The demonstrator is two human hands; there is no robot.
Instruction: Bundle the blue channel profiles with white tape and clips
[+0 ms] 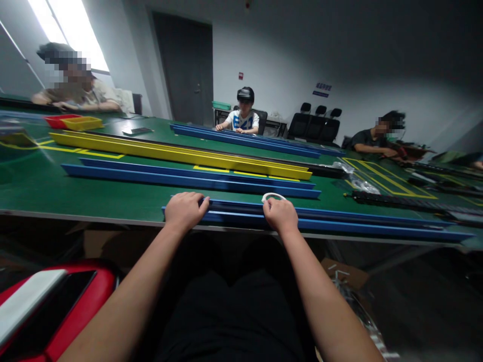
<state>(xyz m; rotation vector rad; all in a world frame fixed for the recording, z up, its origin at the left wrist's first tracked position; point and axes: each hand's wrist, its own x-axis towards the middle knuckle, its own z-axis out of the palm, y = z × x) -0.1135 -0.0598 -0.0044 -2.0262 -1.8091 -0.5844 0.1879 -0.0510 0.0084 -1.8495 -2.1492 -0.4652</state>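
My left hand rests with curled fingers on the near blue rail at the front edge of the green table. A dark strip runs along the top of that rail. My right hand sits on the same rail further right and pinches a small white loop, apparently a cable tie, above the rail. Both forearms reach up from my lap.
Further back lie another blue rail, a long yellow rail and more blue rails. Red and yellow bins stand far left. Three other people sit around the table. A red case lies near my left knee. Black chairs stand at the back wall.
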